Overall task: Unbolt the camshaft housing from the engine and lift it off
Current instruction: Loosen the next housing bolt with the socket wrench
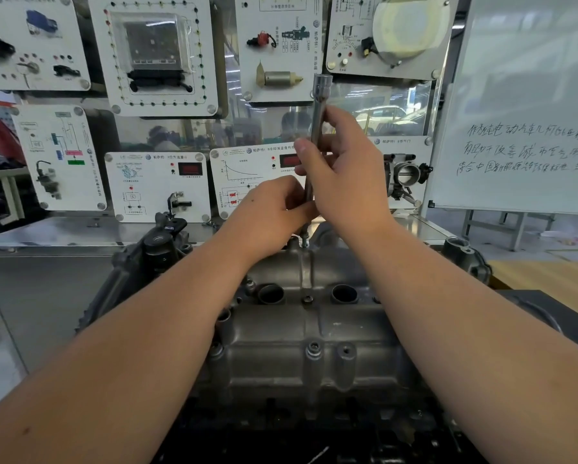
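Far-edge bolt, both hands on the extension bar

The camshaft housing (301, 326) sits below our grip. Our left hand (267, 216) pinches the extension bar (316, 139) low, right hand (344, 175) wraps it above; its tip meets a bolt (304, 242) just beneath.
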`<action>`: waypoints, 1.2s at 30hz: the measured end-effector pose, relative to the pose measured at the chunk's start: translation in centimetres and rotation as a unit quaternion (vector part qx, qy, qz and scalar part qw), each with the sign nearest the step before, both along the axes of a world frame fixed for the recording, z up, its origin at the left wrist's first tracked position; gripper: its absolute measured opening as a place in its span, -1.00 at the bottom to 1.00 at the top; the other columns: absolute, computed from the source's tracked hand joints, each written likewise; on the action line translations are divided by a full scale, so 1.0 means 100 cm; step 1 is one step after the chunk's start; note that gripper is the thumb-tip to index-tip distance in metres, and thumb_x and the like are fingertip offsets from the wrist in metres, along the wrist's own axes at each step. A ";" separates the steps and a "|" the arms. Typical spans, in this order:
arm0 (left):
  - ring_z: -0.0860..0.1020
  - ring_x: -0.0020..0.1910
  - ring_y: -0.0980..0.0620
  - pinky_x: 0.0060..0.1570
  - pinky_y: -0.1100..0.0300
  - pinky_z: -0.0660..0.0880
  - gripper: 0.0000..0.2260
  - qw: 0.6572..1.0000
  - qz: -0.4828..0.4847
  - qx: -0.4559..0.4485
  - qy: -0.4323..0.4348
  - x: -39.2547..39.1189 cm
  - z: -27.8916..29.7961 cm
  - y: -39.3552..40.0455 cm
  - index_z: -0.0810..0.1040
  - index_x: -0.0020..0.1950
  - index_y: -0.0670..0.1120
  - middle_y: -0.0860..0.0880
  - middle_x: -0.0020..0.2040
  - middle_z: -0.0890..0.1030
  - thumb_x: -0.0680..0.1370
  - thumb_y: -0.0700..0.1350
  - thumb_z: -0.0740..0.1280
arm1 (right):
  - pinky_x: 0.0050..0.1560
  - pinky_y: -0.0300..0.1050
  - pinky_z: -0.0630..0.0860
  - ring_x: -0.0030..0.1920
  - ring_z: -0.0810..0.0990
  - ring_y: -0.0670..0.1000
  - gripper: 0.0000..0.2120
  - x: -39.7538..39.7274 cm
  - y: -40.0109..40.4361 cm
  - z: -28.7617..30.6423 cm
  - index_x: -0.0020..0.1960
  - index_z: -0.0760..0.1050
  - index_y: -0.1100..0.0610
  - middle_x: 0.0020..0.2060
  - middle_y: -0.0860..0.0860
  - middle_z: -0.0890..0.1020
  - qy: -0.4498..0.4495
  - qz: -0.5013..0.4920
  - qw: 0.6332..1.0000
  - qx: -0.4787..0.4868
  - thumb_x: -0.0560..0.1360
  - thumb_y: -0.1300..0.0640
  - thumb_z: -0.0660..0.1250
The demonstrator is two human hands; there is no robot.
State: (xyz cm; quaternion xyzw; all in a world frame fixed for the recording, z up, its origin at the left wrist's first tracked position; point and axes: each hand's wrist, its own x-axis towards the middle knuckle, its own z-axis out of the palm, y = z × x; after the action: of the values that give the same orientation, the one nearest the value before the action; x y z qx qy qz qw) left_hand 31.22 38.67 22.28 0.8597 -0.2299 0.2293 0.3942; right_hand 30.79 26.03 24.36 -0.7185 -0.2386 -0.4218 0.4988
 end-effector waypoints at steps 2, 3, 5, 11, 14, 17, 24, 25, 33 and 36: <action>0.69 -0.09 -0.14 0.06 -0.22 0.55 -0.78 1.000 0.003 -0.008 0.003 0.000 0.000 -0.001 0.57 0.02 -0.18 -0.14 -0.09 0.69 0.60 -0.01 0.37 | 0.01 0.04 0.64 -0.14 0.70 -0.11 -0.67 0.001 0.000 0.000 0.39 0.46 0.14 -0.04 0.01 0.70 -0.001 -0.001 1.000 -0.010 0.64 0.12 0.28; 0.69 -0.09 -0.13 0.05 -0.21 0.56 -0.79 1.000 -0.005 -0.008 0.004 -0.001 -0.001 -0.001 0.58 0.02 -0.16 -0.12 -0.08 0.69 0.61 -0.01 0.35 | 0.00 0.03 0.64 -0.15 0.70 -0.13 -0.70 0.001 -0.001 0.001 0.35 0.48 0.16 -0.06 0.02 0.70 0.002 0.006 1.000 -0.014 0.65 0.13 0.24; 0.66 -0.08 -0.15 -0.01 -0.18 0.56 -0.80 1.000 -0.024 0.001 0.003 -0.002 -0.001 -0.001 0.60 0.00 -0.13 -0.11 -0.12 0.69 0.65 -0.02 0.30 | 0.00 0.08 0.64 -0.14 0.71 -0.12 -0.75 0.001 -0.001 0.001 0.29 0.50 0.18 -0.08 0.03 0.70 0.004 0.022 0.999 -0.022 0.65 0.15 0.20; 0.64 -0.12 -0.29 -0.01 -0.27 0.55 -0.81 1.000 -0.024 0.009 -0.002 0.000 0.002 0.000 0.61 -0.01 -0.22 -0.26 -0.15 0.67 0.62 -0.09 0.34 | 0.10 0.11 0.62 -0.04 0.71 0.03 -0.52 -0.002 0.002 -0.001 0.51 0.33 0.07 0.04 0.04 0.71 0.011 0.026 1.000 -0.003 0.62 0.10 0.32; 0.65 -0.12 -0.25 0.01 -0.25 0.55 -0.77 1.000 -0.010 0.015 -0.002 0.000 0.002 -0.001 0.60 0.00 -0.24 -0.24 -0.14 0.67 0.59 -0.06 0.35 | 0.09 0.10 0.62 -0.04 0.70 0.01 -0.62 0.000 0.001 -0.001 0.43 0.44 0.11 0.07 0.04 0.69 0.009 -0.002 1.000 -0.014 0.63 0.11 0.29; 0.65 -0.15 -0.14 -0.06 -0.16 0.57 -0.80 1.000 -0.016 0.011 -0.006 -0.001 0.000 -0.001 0.61 -0.03 -0.15 -0.14 -0.16 0.68 0.63 -0.04 0.31 | 0.03 0.07 0.64 -0.08 0.70 -0.10 -0.70 0.002 0.001 -0.001 0.37 0.47 0.14 0.02 0.01 0.69 0.012 -0.004 1.000 -0.022 0.66 0.14 0.20; 0.65 -0.14 -0.20 -0.02 -0.22 0.56 -0.78 1.000 -0.015 0.015 -0.005 -0.005 0.002 0.000 0.59 0.03 -0.19 -0.20 -0.14 0.68 0.57 -0.03 0.37 | 0.06 0.10 0.63 -0.05 0.71 0.01 -0.59 -0.002 0.002 -0.001 0.46 0.40 0.11 0.01 0.03 0.71 0.006 0.003 1.000 -0.014 0.63 0.09 0.30; 0.66 -0.13 -0.19 0.01 -0.23 0.56 -0.72 1.000 -0.012 0.013 -0.002 -0.006 0.002 0.000 0.59 0.05 -0.20 -0.20 -0.13 0.68 0.53 0.01 0.37 | 0.05 0.10 0.62 -0.07 0.71 0.00 -0.66 -0.002 0.002 -0.002 0.38 0.47 0.14 0.00 0.03 0.70 -0.001 -0.004 1.000 -0.020 0.63 0.10 0.29; 0.68 -0.12 -0.20 0.00 -0.25 0.57 -0.82 1.000 -0.024 -0.002 0.012 -0.004 0.000 0.000 0.61 0.02 -0.12 -0.09 -0.15 0.71 0.66 -0.05 0.28 | 0.10 0.01 0.62 -0.02 0.70 -0.07 -0.53 -0.002 0.001 -0.001 0.56 0.26 0.09 0.05 -0.02 0.70 0.011 0.010 1.000 -0.017 0.67 0.12 0.23; 0.68 -0.11 -0.23 0.03 -0.26 0.58 -0.81 1.000 -0.017 -0.009 0.013 -0.002 0.001 0.001 0.59 0.04 -0.18 -0.17 -0.10 0.70 0.62 -0.05 0.35 | 0.07 0.06 0.63 -0.08 0.70 -0.06 -0.59 -0.002 0.001 -0.001 0.46 0.39 0.10 0.04 -0.03 0.70 -0.006 -0.003 1.000 -0.006 0.63 0.10 0.31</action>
State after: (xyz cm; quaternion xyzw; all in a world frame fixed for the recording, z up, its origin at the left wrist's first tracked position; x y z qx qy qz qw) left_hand 31.02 38.73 22.39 0.8548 -0.2374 0.2134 0.4092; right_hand 30.58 26.10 24.23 -0.7202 -0.2418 -0.4259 0.4914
